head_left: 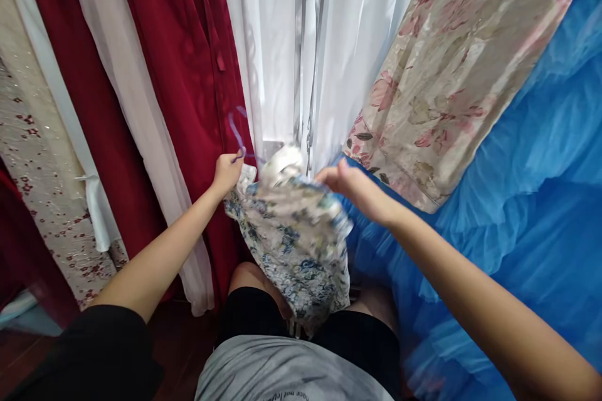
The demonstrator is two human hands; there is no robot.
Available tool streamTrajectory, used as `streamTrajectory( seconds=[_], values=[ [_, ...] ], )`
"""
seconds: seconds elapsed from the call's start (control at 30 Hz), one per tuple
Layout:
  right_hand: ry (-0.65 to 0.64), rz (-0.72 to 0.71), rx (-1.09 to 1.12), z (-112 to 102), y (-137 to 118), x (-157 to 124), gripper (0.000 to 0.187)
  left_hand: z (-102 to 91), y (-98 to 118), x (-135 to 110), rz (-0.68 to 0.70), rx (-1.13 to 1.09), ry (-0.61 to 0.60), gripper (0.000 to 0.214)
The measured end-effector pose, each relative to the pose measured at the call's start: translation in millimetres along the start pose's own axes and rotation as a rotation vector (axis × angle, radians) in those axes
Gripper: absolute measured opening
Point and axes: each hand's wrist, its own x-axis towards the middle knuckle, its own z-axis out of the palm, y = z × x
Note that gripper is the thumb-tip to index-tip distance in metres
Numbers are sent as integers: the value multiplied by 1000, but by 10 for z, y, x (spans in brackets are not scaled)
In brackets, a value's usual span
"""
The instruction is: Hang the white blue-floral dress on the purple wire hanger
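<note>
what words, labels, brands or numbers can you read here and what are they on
"not": in the small print on the gray shirt, at the bottom edge; the letters around it are too small and unclear to read surely.
Floral garment: no readable text, and its top is blurred.
Hanging clothes: none readable.

Garment (294,244) between left hand (227,171) and right hand (353,187), before hanging fabric (277,44); tulle (536,225) right of garment.
</note>
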Motion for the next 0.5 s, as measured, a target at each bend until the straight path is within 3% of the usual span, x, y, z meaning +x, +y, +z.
streamTrajectory(
  seconds=[0.07,0.13,0.27,0.33,0.43,0.5],
  values=[
    [-208,-112,-252,212,-67,-149,43,39,-16,-50,-23,-108,42,65],
    [-251,-198,-493,337,27,-218,35,139,88,-128,-29,-207,35,69],
    [-99,-285,-725,456,475,-151,92,487,567,-390,-138,-530,-271,72],
    [-4,-291,-810,484,670,-138,108,662,797,-538,-224,-725,-431,64],
    [145,-212,-907,400,854,-260,89,807,944,-699,-305,-839,-549,30],
    [250,-92,-951,216,937,-409,61,796,896,-755,-278,-761,-585,33]
  ],
)
